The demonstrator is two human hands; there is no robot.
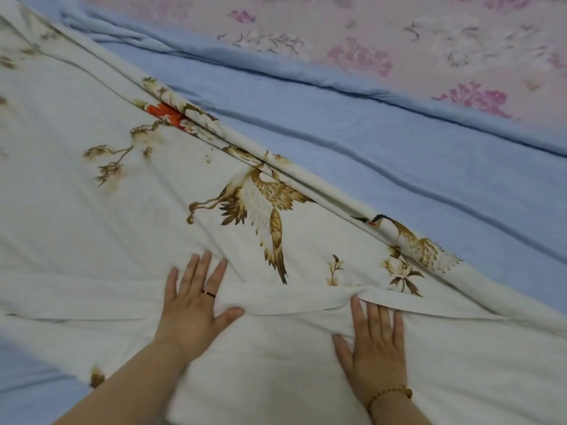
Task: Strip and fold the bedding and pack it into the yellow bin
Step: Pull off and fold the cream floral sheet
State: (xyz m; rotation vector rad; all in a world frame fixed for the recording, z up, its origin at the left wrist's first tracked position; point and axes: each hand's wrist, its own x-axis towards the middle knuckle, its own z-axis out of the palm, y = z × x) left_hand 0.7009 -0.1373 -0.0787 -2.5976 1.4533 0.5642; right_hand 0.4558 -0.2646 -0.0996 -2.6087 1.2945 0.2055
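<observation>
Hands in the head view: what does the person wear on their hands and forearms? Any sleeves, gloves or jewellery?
No sleeves or gloves show; both forearms are bare as far as the frame's edge. The left hand has a thin, dark, gold-edged ring on one finger. The right hand has a gold-coloured beaded bracelet at the wrist.

backdrop: pink floral surface (429,41) along top | print: magenta blooms, grey sprigs | light: soft, even
</observation>
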